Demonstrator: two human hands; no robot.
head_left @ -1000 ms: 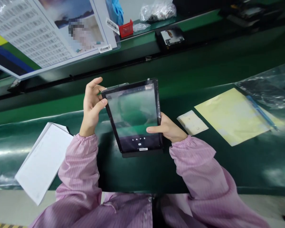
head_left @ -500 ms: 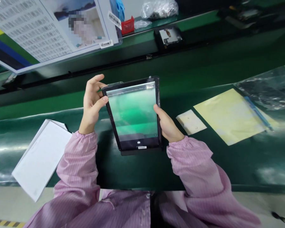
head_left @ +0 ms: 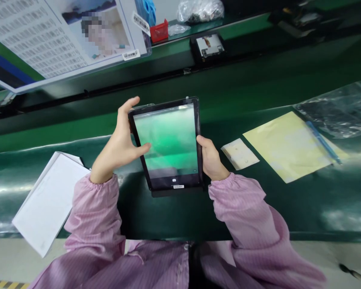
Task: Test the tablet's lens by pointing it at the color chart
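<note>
A black-framed tablet (head_left: 168,140) is held up in front of me, its lit screen showing a blurred green picture. On its right edge my right hand (head_left: 212,158) is closed, the thumb resting along the side of the frame. My left hand (head_left: 120,142) is closed around the left edge. Its thumb reaches over the screen, while the index finger sticks up by the top left corner and the other fingers are mostly hidden behind the tablet. A small white label shows on the tablet's lower border.
White boards or sheets (head_left: 49,200) lie to the left on the green bench mat (head_left: 258,208). To the right are a cream block (head_left: 240,153), yellow paper (head_left: 284,148), a blue pen (head_left: 324,142) and a clear bag (head_left: 338,108). A red bin (head_left: 159,32) stands at the back.
My left thumb has moved from the tablet's left border inward over the screen, and the left wrist has swung lower and left. My right hand keeps its grip.
</note>
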